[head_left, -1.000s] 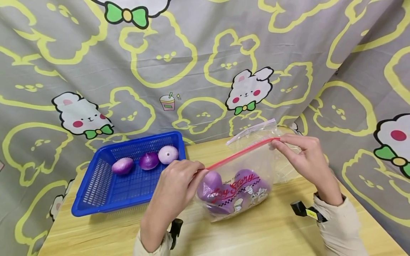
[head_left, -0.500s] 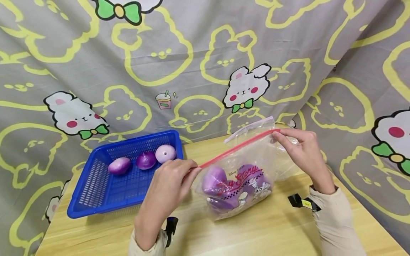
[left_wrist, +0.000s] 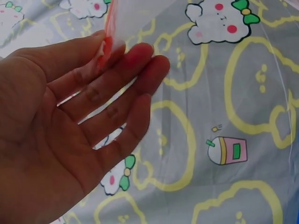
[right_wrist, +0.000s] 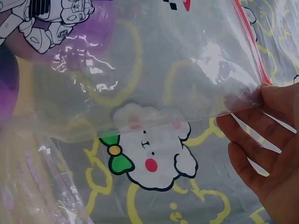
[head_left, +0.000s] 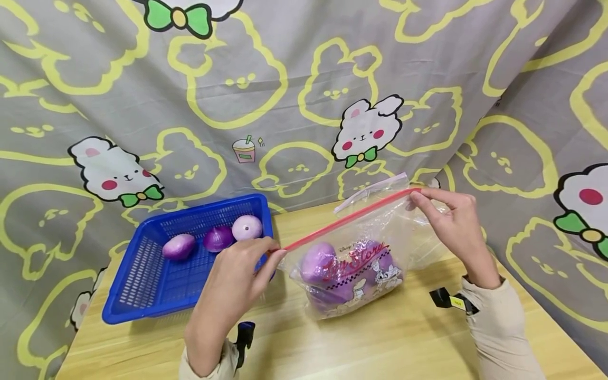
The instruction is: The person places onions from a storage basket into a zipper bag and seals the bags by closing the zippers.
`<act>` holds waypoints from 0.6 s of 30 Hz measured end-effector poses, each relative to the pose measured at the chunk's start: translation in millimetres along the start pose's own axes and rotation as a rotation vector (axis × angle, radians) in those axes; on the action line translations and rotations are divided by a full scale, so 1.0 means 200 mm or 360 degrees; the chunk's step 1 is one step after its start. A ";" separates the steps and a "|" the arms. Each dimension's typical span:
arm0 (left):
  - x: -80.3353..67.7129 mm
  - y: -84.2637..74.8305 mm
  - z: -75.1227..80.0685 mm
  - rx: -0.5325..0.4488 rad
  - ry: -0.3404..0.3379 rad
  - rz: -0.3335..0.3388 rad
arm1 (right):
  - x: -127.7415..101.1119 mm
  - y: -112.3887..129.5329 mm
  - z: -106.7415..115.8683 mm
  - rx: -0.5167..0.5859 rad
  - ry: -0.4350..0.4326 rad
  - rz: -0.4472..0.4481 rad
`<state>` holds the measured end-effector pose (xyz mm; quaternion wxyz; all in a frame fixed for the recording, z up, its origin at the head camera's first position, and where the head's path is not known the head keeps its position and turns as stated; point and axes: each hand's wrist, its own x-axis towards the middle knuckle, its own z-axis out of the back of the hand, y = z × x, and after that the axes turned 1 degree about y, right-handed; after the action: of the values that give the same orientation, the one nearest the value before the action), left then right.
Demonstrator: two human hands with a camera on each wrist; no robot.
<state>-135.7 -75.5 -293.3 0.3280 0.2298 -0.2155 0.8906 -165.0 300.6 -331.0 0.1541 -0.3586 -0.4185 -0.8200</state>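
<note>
Pinching the red zip strip (head_left: pixel 349 217) at its two ends, your hands hold a clear zip-lock bag (head_left: pixel 361 248) stretched between them above the wooden table (head_left: pixel 408 343). Your left hand (head_left: pixel 237 277) has thumb and fingertips closed together on the strip's near-left end; in the left wrist view the remaining fingers (left_wrist: pixel 140 88) lie fairly straight and close together, with the red edge caught at their tips. Your right hand (head_left: pixel 451 227) grips the far-right end between thumb and forefinger; the right wrist view shows only the side of the hand (right_wrist: pixel 271 154) against the plastic film (right_wrist: pixel 154 79), so how its other fingers lie you cannot tell from there.

The bag's bottom rests on the table between your hands, and the strip runs slanted, higher at your right hand. Inside it sit purple onions (head_left: pixel 318 264), partly hidden behind the red lettering and cartoon print (head_left: pixel 361 264) on the front; how many there are is unclear.

Just to the left of your left hand stands a blue plastic basket (head_left: pixel 142 301). Your hand overlaps its right rim in the head view. Along its back wall lie three more onions: a pale purple one (head_left: pixel 178 246), a dark purple one (head_left: pixel 219 238) and a whitish one (head_left: pixel 246 227), close together in a row.

A second clear bag (head_left: pixel 370 187) lies behind the held one, near the curtain. The grey curtain (head_left: pixel 285 89) with yellow outlines and white bunnies closes off the back and right side of the table.
</note>
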 end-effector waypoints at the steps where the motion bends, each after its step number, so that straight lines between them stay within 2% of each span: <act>1: 0.00 -0.01 0.00 0.0021 0.0011 0.0006 | 0.00 -0.01 0.00 -0.0004 -0.0005 -0.0016; 5: 0.01 -0.04 -0.02 0.0084 0.0066 0.0022 | 0.00 -0.04 -0.01 0.0019 -0.0011 -0.0143; 8: 0.01 -0.06 -0.03 0.0087 0.0109 0.0079 | 0.01 -0.10 -0.03 0.0128 0.0095 -0.0269; 11: 0.00 -0.05 -0.03 0.0071 0.0158 0.0210 | 0.00 -0.21 -0.04 0.0235 0.0301 -0.0432; 13: -0.01 -0.03 -0.02 0.0067 0.0215 0.0306 | -0.02 -0.32 -0.05 0.0220 0.0477 -0.0541; 16: -0.02 -0.02 -0.01 0.0033 0.0326 0.0423 | -0.08 -0.46 -0.07 0.0013 0.0789 -0.0682; 18: -0.02 -0.01 -0.01 0.0015 0.0396 0.0470 | -0.12 -0.51 -0.08 -0.0146 0.1014 -0.0724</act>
<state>-131.6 -74.9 -296.7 0.2169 0.0853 -0.2004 0.9516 -212.1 348.9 -413.9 0.0745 0.0093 -0.3814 -0.9214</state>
